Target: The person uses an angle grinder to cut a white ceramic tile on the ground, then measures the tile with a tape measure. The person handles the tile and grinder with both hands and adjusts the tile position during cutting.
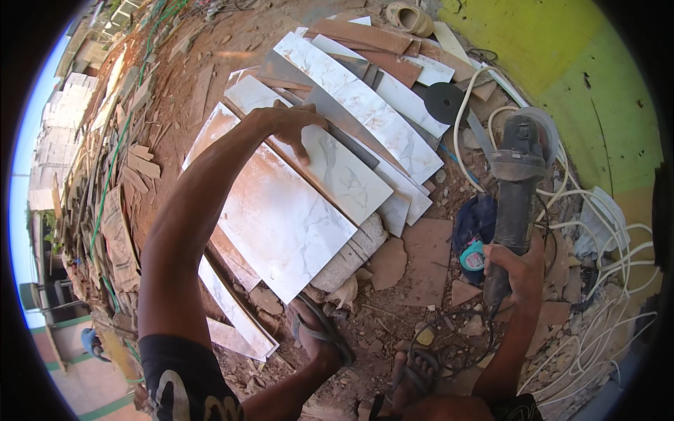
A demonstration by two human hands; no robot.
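My left hand [298,130] reaches across a narrow marbled tile [344,175], its thumb on the near side and its fingers over the far side. That tile lies beside a wider white marbled tile [281,217] dusted with brown soil. Under their near ends sits a rough concrete block [358,256]. On the right, my right hand [518,266] is wrapped round the lower body of an angle grinder [517,203], held upright and away from the tiles. The grinder's cutting disc [542,137] is at its top; whether it spins cannot be told.
Cut tile strips [365,105] lie piled beyond my left hand. A black disc [446,103] rests by them. White cable [597,210] loops at the right near a yellow-green wall [583,63]. A teal tape measure [472,257] lies near the grinder. My sandalled feet [319,330] stand close to the tiles.
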